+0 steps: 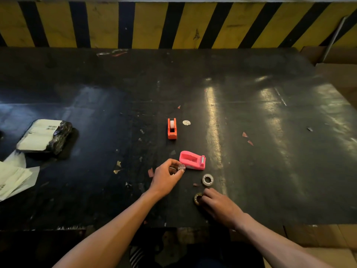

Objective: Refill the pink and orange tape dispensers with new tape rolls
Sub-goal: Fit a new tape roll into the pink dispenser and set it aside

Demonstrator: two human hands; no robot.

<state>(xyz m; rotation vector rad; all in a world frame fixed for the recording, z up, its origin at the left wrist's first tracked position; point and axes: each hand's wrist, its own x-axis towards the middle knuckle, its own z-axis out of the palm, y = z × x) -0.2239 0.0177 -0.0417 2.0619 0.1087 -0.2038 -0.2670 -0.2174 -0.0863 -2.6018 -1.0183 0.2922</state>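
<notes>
The pink tape dispenser (192, 160) lies on the black table with its roll slot empty. Just left of it my left hand (166, 177) pinches a small clear plastic spool (181, 167). Farther back the orange dispenser (172, 129) stands upright with a white roll in it. A clear tape roll (207, 179) lies flat in front of the pink dispenser. Below it my right hand (218, 205) rests on the table, its fingers on a darker, yellowish tape roll (197, 198).
A wrapped parcel with a white label (44, 135) and loose papers (13, 178) lie at the left. Small paper scraps and a round white sticker (186, 122) dot the table (270, 122). A yellow-and-black striped wall (173, 24) runs behind. Cardboard boxes (340, 74) stand at the right.
</notes>
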